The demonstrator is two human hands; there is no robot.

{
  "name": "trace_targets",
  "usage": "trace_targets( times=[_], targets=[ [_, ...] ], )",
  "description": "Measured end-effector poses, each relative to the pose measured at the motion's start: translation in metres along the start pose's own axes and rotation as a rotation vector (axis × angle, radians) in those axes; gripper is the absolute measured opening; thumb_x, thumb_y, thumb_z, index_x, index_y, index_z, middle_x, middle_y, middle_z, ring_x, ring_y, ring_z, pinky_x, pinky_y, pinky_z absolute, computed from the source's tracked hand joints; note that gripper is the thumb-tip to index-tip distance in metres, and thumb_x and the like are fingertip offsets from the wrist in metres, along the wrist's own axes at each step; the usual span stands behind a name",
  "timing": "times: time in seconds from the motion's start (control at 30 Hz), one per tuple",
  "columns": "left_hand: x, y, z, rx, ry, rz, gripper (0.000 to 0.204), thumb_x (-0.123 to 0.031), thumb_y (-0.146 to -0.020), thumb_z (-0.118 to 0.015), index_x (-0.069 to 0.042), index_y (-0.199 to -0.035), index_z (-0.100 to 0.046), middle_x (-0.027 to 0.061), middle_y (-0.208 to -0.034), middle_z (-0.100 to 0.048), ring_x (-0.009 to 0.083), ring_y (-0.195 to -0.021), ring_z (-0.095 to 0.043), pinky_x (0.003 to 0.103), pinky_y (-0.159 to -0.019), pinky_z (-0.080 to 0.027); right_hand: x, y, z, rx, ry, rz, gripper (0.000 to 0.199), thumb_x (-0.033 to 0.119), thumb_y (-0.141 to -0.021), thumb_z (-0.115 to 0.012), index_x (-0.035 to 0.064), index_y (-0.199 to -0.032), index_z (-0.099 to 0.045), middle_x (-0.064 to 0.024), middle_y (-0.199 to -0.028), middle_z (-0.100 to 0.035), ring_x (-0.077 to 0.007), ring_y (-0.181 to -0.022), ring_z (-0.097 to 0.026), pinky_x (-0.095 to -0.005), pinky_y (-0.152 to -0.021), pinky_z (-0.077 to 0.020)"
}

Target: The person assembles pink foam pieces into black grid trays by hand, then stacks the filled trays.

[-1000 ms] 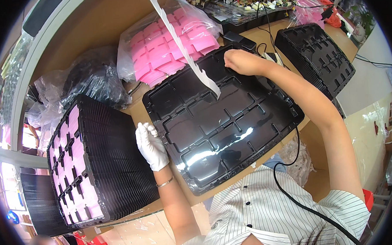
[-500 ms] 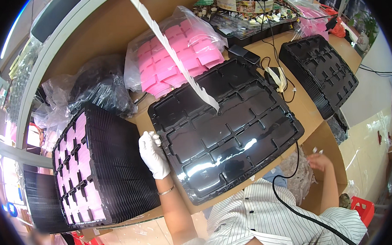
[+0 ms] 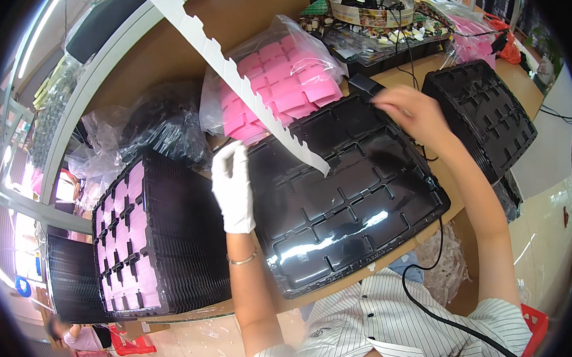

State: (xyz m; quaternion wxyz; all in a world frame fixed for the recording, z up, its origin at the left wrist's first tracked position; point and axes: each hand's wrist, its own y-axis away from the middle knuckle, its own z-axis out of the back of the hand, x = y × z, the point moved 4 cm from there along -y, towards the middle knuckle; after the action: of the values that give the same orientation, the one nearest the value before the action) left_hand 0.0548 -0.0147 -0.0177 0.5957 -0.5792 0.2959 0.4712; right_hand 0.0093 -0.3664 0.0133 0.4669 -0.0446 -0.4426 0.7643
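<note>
My left hand point(image 3: 232, 191), in a white glove, is raised beside the left edge of a large black plastic tray point(image 3: 313, 206), fingers bent with a gap between them and nothing visible in them. My bare right hand point(image 3: 415, 113) is over the tray's far right corner, fingers loosely bent and slightly blurred. Close to its fingertips lies a flat dark object point(image 3: 366, 85). A white strip with a jagged edge point(image 3: 260, 109) hangs from the upper left, its pointed lower end in front of the tray's middle.
At left stands a tall stack of black trays with pink inserts point(image 3: 124, 235). Pink pieces in a clear bag point(image 3: 281, 82) lie behind the tray. More black trays point(image 3: 483, 113) sit at right. A round tin point(image 3: 371, 9) holds cables. A cardboard box point(image 3: 461, 247) with scraps stands below the near edge.
My right hand has moved from beside the box at the near right up over the tray's far right corner. My left hand has risen along the tray's left edge. The view has shifted slightly.
</note>
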Motion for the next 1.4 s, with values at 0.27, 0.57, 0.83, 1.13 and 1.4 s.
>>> trace_targets(
  times=[0.27, 0.57, 0.83, 1.13, 1.4],
  targets=[
    [-0.006, -0.01, -0.039, 0.182, 0.021, 0.019, 0.018, -0.017, -0.092, -0.064, -0.004, -0.105, -0.066, 0.0044, -0.096, -0.065, 0.0116, -0.092, -0.06, 0.027, -0.087, -0.047, -0.105, -0.087, -0.169, 0.518, 0.274, 0.206, 0.022, 0.016, -0.075, -0.072, 0.0019, -0.091, -0.064, -0.0161, -0.097, -0.065, -0.0341, -0.095, -0.063, -0.0425, -0.086, -0.0492],
    [-0.015, -0.041, -0.068, 0.402, -0.136, -0.083, 0.014, -0.01, -0.09, -0.063, -0.004, -0.103, -0.066, 0.0088, -0.099, -0.065, 0.0171, -0.089, -0.063, 0.03, -0.079, -0.05, -0.105, -0.102, -0.166, 0.564, 0.349, 0.416, 0.029, 0.02, -0.071, -0.076, 0.0013, -0.089, -0.063, -0.014, -0.103, -0.06, -0.0326, -0.102, -0.06, -0.0408, -0.084, -0.0514],
    [-0.016, -0.06, -0.087, 0.499, -0.243, -0.204, 0.015, -0.011, -0.089, -0.066, -0.006, -0.102, -0.069, 0.005, -0.096, -0.068, 0.0127, -0.087, -0.063, 0.027, -0.08, -0.049, -0.136, -0.119, -0.172, 0.816, 0.074, 0.149, 0.022, 0.019, -0.069, -0.079, 0.0028, -0.08, -0.069, -0.0116, -0.089, -0.066, -0.03, -0.089, -0.062, -0.0379, -0.08, -0.0492],
    [0.007, -0.064, -0.154, 0.966, -0.441, -0.28, 0.023, -0.02, -0.093, -0.061, -0.002, -0.106, -0.067, 0.0149, -0.101, -0.067, 0.0265, -0.095, -0.065, 0.034, -0.087, -0.05, -0.143, -0.134, -0.176, 0.825, -0.01, 0.101, 0.022, 0.025, -0.073, -0.077, 0.0048, -0.081, -0.072, -0.0131, -0.077, -0.068, -0.03, -0.076, -0.065, -0.0393, -0.07, -0.0496],
    [0.028, -0.066, -0.176, 0.917, -0.312, -0.182, 0.026, -0.022, -0.093, -0.06, -0.001, -0.107, -0.066, 0.0182, -0.103, -0.066, 0.0326, -0.098, -0.064, 0.037, -0.089, -0.049, -0.139, -0.128, -0.177, 0.552, 0.091, 0.172, 0.025, 0.027, -0.087, -0.061, 0.0032, -0.087, -0.065, -0.0189, -0.081, -0.066, -0.0363, -0.082, -0.064, -0.0445, -0.074, -0.0499]
  ],
)
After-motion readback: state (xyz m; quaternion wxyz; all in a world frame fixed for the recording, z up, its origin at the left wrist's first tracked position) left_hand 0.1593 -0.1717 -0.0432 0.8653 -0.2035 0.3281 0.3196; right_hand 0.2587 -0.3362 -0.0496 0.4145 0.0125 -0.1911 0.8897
